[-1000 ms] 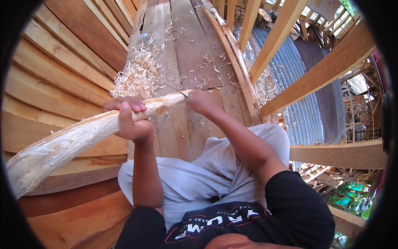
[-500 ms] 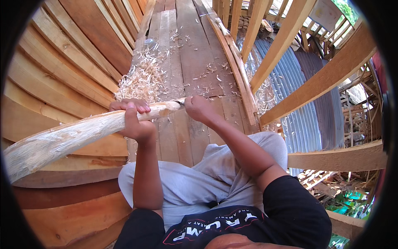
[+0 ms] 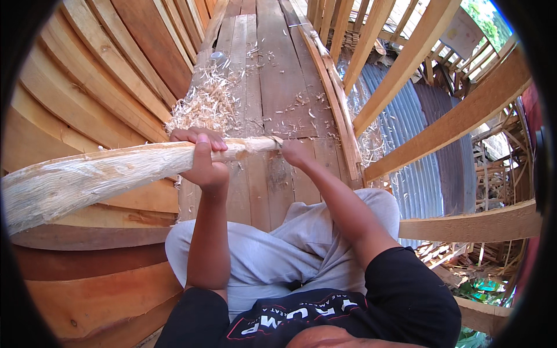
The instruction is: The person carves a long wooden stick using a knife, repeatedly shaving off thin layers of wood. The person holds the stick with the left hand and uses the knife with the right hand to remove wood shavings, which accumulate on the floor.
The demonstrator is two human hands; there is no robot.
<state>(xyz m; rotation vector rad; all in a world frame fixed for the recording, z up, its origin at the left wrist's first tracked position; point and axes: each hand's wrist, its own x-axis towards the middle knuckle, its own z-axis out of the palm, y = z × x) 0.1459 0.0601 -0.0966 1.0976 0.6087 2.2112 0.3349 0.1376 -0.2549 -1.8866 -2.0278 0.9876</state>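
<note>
I'm on narrow timber porch/walkway (image 3: 284, 58), prob. used as woodworking spot: curled shavings (image 3: 206, 110) on plank flr (image 3: 257, 194), rough wood pole (image 3: 110, 174) I'm gripping, board wall (image 3: 87, 87) to my L, timber railing (image 3: 447, 132) R, corrugated metal sheets (image 3: 400, 133) + greenery (image 3: 486, 20) outside.

Plank wall (image 3: 75, 110) stood left of the left hand (image 3: 204, 159). Floorboards (image 3: 284, 69) ran on ahead; clear round container (image 3: 218, 56) sat there, beyond that hand. Right of the right hand (image 3: 296, 152) stood timber posts (image 3: 399, 72), grey-blue corrugated sheets (image 3: 404, 120) behind.
</note>
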